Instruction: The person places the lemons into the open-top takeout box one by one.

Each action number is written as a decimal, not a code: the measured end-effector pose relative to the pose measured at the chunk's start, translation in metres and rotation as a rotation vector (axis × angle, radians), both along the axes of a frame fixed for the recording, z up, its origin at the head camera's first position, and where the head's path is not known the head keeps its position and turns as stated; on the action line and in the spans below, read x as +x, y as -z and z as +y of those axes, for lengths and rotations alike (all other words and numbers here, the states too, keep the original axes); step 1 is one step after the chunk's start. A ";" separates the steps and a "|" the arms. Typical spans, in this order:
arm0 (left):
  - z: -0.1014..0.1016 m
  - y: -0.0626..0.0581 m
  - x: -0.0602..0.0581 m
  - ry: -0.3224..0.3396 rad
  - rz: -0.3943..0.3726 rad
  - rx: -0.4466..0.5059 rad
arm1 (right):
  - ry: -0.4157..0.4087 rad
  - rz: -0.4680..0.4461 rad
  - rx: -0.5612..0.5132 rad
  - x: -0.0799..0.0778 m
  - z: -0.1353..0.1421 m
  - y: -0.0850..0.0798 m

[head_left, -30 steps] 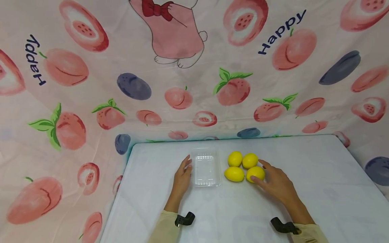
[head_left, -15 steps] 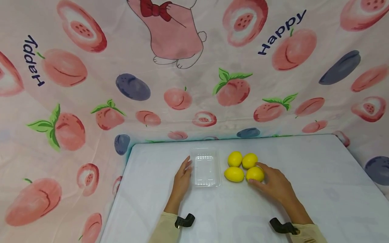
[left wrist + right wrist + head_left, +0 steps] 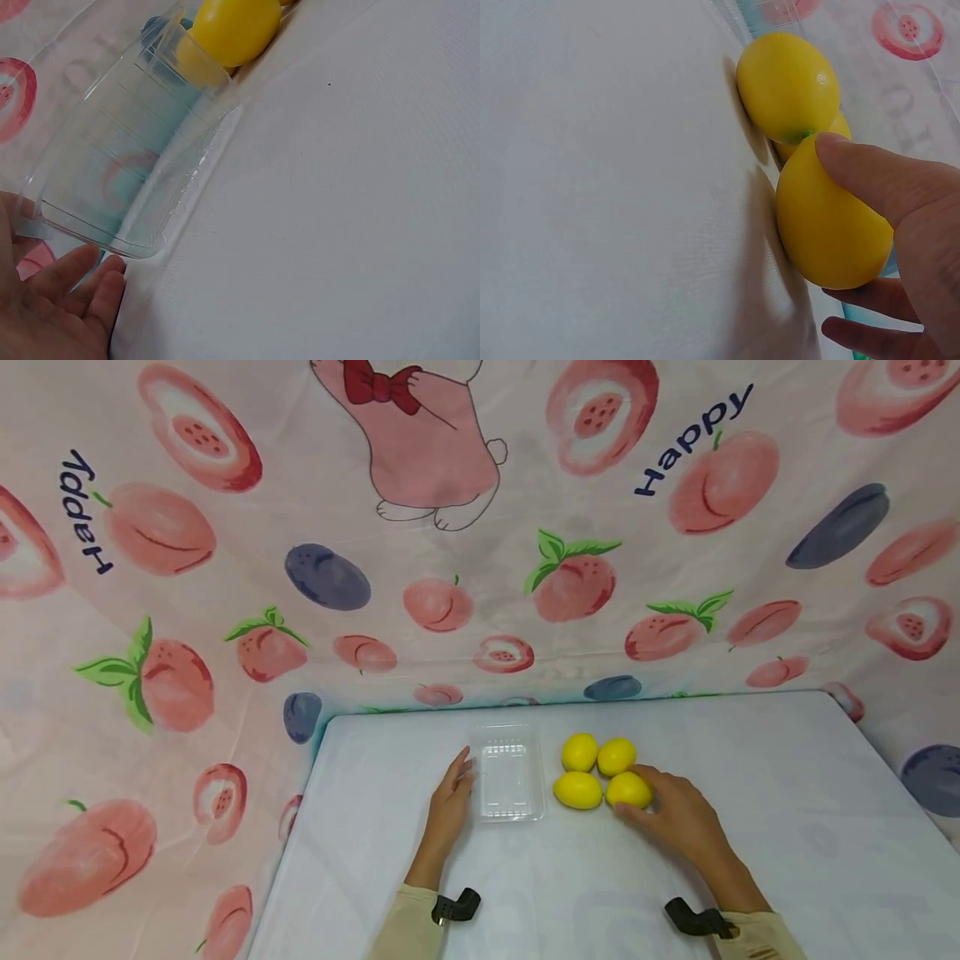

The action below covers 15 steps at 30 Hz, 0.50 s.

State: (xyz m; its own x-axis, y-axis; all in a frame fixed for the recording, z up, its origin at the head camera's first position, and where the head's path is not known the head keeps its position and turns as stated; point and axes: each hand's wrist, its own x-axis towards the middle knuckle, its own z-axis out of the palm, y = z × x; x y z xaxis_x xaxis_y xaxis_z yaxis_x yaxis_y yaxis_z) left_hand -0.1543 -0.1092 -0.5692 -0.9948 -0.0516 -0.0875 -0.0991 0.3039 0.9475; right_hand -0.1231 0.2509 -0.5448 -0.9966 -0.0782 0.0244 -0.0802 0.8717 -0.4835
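Observation:
Several yellow lemons (image 3: 578, 791) are grouped on the white table, right of a clear plastic container (image 3: 507, 777). My right hand (image 3: 682, 818) pinches the near right lemon (image 3: 829, 217), thumb on one side and fingers round the other, as the right wrist view shows. That lemon lies against its neighbour (image 3: 787, 86). My left hand (image 3: 450, 802) is at the container's left side, fingers extended along its wall. In the left wrist view the fingertips (image 3: 105, 289) are right at the container's end. Nothing shows inside the container.
The white-covered table (image 3: 787, 827) ends at a cloth backdrop (image 3: 465, 552) printed with fruit, a figure and lettering. Black wrist cameras (image 3: 457, 905) sit on both sleeves.
My right hand has moved slightly left, and its thumb and fingers have closed round the near right lemon. The left hand and container stay where they were.

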 end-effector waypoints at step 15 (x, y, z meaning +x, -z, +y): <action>-0.001 -0.001 0.001 0.011 -0.004 -0.009 | 0.016 0.014 -0.020 0.005 -0.001 0.000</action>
State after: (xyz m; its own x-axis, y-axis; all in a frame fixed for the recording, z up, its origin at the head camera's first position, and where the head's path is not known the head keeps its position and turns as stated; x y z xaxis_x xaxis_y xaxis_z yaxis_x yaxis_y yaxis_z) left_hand -0.1529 -0.1102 -0.5681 -0.9950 -0.0411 -0.0914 -0.0997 0.3139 0.9442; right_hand -0.1185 0.2495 -0.5445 -0.9973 -0.0618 0.0400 -0.0735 0.8632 -0.4995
